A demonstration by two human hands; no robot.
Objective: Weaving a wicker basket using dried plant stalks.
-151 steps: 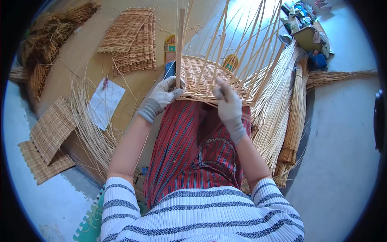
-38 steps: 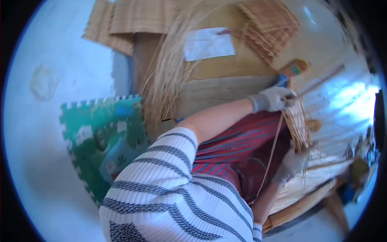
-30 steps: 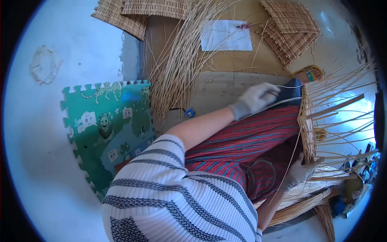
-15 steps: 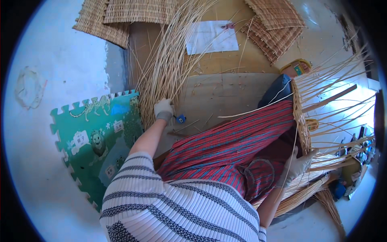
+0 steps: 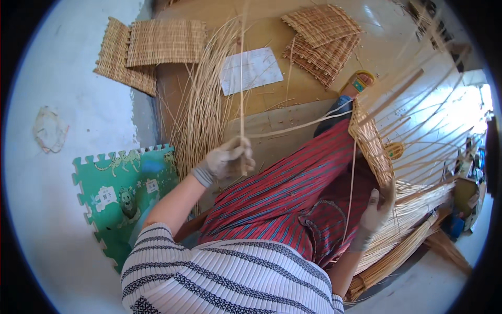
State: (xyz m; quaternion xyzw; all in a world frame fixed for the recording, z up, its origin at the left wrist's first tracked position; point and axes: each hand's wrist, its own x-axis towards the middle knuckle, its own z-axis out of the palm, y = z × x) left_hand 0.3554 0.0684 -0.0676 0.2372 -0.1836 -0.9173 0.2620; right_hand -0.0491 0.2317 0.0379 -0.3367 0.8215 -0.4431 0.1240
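- Basketwork (image 5: 368, 138), head view: lying over the far right of the lap, at the knees, its long thin stakes (image 5: 434, 107) fanning out to the upper right.
- Left hand (image 5: 230, 157), gloved: closing thumb and fingers on one pale wicker strand (image 5: 242, 78), grip narrow. Strand is standing near vertical, its short lower end poking out below the fingers.
- Second strand (image 5: 298, 127) is running from the basketwork's far end toward the left hand; cannot tell if the fingers are holding it too.
- Right hand (image 5: 377, 212), gloved: touching the basketwork's near corner, thumb pointing up. Fingers are blurring there, so cannot tell how tight the grip is.
- Hanging strand (image 5: 351, 193) is dropping from the basketwork over the red striped cloth (image 5: 277, 183) covering the legs.
- Loose strand pile (image 5: 201, 104) is lying beyond the left hand, partly overlapping white paper sheet (image 5: 261, 70).
- Woven panels are lying in two groups: left pair (image 5: 167, 42), right stack (image 5: 321, 31).
- Green foam mat (image 5: 130, 193) is sitting left of the left forearm.
- Tan bundle (image 5: 397, 261) is lying right of the right forearm.
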